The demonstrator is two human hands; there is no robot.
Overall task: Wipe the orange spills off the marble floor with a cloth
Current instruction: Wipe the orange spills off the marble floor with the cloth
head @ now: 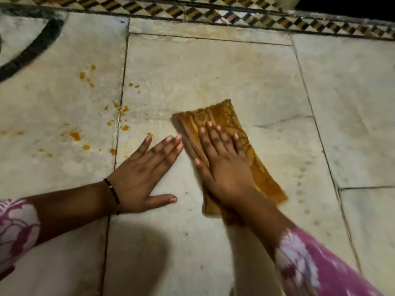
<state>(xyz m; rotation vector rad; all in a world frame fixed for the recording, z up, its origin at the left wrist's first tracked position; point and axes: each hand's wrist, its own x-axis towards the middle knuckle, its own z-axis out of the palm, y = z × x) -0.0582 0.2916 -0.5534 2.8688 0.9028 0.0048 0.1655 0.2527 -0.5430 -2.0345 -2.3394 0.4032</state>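
Note:
A folded orange-brown patterned cloth (226,118) lies flat on the pale marble floor (213,71). My right hand (222,163) presses down on it, palm flat and fingers spread. My left hand (145,174) rests flat on the bare floor just left of the cloth, holding nothing, its fingertips almost touching the cloth's edge. Orange spills (75,135) are scattered in several small spots over the slab to the left and along the joint (119,116), a hand's width beyond my left fingertips.
A patterned mosaic border (235,17) runs along the far edge of the floor. A dark curved inlay band (32,50) crosses the far left slab. My shadow (139,257) falls on the near floor. Pink floral sleeves cover both forearms.

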